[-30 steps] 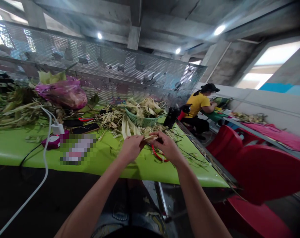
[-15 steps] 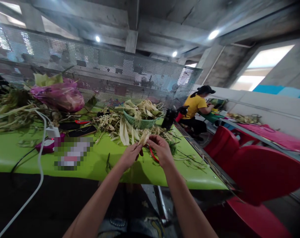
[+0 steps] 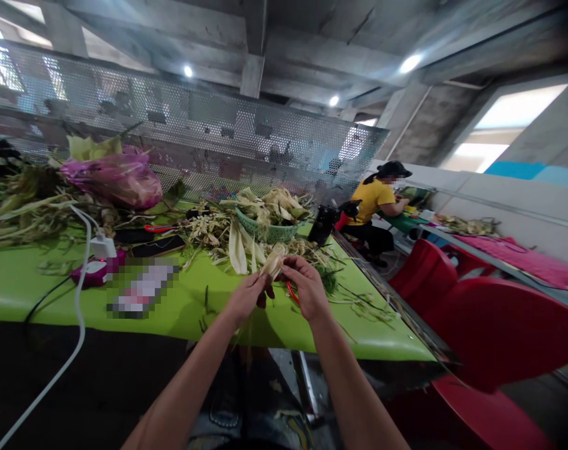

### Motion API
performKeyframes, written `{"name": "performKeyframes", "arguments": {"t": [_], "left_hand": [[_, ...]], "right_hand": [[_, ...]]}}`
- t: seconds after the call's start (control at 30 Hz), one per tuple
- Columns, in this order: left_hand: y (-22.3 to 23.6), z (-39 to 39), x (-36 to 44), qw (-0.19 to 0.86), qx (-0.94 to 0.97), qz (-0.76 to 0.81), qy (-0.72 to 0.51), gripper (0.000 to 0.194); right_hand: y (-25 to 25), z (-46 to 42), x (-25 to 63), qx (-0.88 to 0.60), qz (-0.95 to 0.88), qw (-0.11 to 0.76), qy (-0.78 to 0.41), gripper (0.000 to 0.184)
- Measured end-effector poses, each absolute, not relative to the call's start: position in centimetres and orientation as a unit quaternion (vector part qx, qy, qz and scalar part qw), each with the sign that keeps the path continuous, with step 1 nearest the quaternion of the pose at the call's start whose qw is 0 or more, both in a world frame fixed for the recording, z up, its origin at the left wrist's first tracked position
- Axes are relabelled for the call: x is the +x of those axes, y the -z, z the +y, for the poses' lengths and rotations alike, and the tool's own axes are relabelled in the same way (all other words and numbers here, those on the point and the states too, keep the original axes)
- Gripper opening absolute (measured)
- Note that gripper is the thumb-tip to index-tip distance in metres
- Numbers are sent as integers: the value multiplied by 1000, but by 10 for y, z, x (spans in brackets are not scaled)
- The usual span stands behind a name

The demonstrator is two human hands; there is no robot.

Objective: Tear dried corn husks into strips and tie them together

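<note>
A pale dried corn husk (image 3: 274, 261) is held between my two hands above the green table cover (image 3: 185, 303). My left hand (image 3: 247, 294) is closed around its lower end. The fingers of my right hand (image 3: 305, 281) pinch its right side. Red handles (image 3: 292, 292), partly covered by my right hand, lie on the table beneath it. Just beyond my hands stands a green basket (image 3: 269, 234) heaped with dry husks (image 3: 277, 205). Long husk strips (image 3: 237, 251) hang over its left front side.
A purple plastic bag (image 3: 115, 179) and plant stalks (image 3: 30, 194) lie at left. Nearby are a phone (image 3: 158, 246), a power strip (image 3: 92, 272) and its white cable (image 3: 80, 312). A black object (image 3: 323, 225) stands right of the basket. Red chairs (image 3: 503, 325) and a seated person (image 3: 370, 199) are farther right.
The view has shifted slightly. My hands stay together on the husk, which looks a little more spread, with my right fingers shifted slightly along it.
</note>
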State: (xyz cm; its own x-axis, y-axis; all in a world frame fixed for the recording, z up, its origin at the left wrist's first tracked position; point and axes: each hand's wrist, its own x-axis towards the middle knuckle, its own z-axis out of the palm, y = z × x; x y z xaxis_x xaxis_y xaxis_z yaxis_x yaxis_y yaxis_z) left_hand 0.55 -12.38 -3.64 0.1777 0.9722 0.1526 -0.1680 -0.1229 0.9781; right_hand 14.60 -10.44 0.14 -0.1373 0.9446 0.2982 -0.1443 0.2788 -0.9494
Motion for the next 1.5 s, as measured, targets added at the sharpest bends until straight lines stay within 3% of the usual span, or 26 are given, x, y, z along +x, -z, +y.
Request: {"name": "performKeyframes", "arguments": {"t": [0.27,0.6,0.97,1.23,1.5], "left_hand": [[35,-125,7,510,575,397,-503,44],[26,-136,9,562,539,376,-503,46],[29,-133,15,537,559,403,-486,38],[30,-128,19,519,576,372,-511,34],[25,-132,21,563,497,364,-551,30]], "right_hand": [[-3,-107,145,-343,-568,573,-482,16],[-3,-106,146,-361,-547,605,-452,9],[-4,-111,146,-353,-553,595,-464,33],[-3,-110,150,-386,-605,578,-389,25],[-2,-112,151,-377,-587,584,-415,26]]}}
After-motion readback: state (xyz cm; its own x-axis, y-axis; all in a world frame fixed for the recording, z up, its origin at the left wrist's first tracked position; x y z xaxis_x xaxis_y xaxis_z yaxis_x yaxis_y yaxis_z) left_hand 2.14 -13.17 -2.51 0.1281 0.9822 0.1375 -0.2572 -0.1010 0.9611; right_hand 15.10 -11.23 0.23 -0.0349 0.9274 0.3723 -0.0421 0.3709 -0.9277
